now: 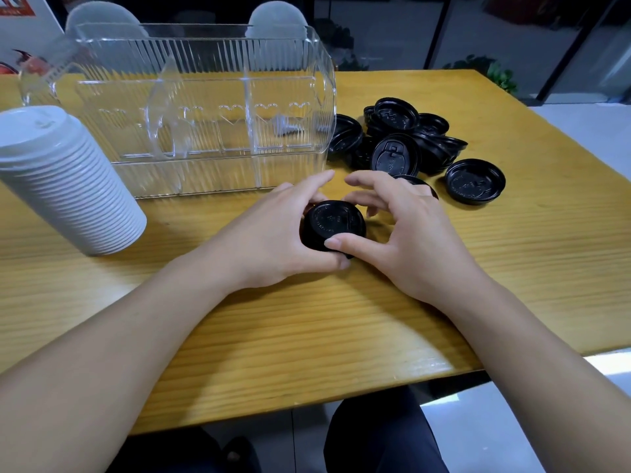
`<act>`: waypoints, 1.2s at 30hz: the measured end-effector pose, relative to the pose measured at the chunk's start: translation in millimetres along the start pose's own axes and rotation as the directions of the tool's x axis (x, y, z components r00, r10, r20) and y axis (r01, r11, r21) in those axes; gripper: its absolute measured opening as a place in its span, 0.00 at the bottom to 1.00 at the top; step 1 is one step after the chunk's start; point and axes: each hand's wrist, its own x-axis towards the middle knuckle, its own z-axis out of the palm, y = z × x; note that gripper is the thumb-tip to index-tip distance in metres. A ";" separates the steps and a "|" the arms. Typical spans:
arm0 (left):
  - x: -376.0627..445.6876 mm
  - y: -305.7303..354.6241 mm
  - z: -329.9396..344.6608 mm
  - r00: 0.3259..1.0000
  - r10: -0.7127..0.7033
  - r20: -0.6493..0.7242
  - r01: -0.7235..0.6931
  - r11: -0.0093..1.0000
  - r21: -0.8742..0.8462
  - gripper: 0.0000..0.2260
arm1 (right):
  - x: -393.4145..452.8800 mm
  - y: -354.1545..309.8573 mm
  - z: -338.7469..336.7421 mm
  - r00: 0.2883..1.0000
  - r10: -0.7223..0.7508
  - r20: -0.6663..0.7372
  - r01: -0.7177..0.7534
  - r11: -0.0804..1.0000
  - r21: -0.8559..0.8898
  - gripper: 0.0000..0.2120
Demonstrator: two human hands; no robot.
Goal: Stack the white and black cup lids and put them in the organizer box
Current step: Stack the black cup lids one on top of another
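Black stack (333, 224): I gripped it on the desk (341, 319) between both hands, squaring it for nesting.
Left hand (273, 233): curled round its left side.
Right hand (406, 233): thumb pinching the near rim, fingers arched.
Loose black lids (396, 145): roughly a dozen, heaped right.
White stack (68, 186): one, leaning, left.
Organizer box (191, 107): one, behind.

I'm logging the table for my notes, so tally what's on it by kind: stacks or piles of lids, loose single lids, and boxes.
White lid stack: 1
Black lid stack held by left hand and right hand, marked at: 1
Black lid pile: 1
Loose black lid: 1
Clear organizer box: 1
Total: 5
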 end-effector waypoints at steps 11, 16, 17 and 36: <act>1.4 -8.5 0.1 0.995 0.093 -0.028 -0.093 0.996 -0.002 0.35 | -0.1 12.2 -20.8 0.977 0.032 -0.210 -0.047 0.997 -0.067 0.23; 3.1 -7.4 1.2 0.996 0.078 -0.041 -0.079 0.997 -0.007 0.36 | -4.6 37.5 -22.7 0.969 0.082 -0.232 -0.157 0.931 -0.328 0.24; 3.4 -7.6 0.7 0.996 0.074 -0.047 -0.075 0.997 -0.010 0.36 | -4.8 39.0 -20.6 0.969 0.076 -0.234 -0.156 0.926 -0.344 0.23; 1.0 -3.9 -0.1 0.994 0.094 -0.050 -0.094 0.996 0.000 0.37 | -7.8 20.5 -11.5 0.943 -0.022 -0.331 -0.010 0.996 -0.093 0.05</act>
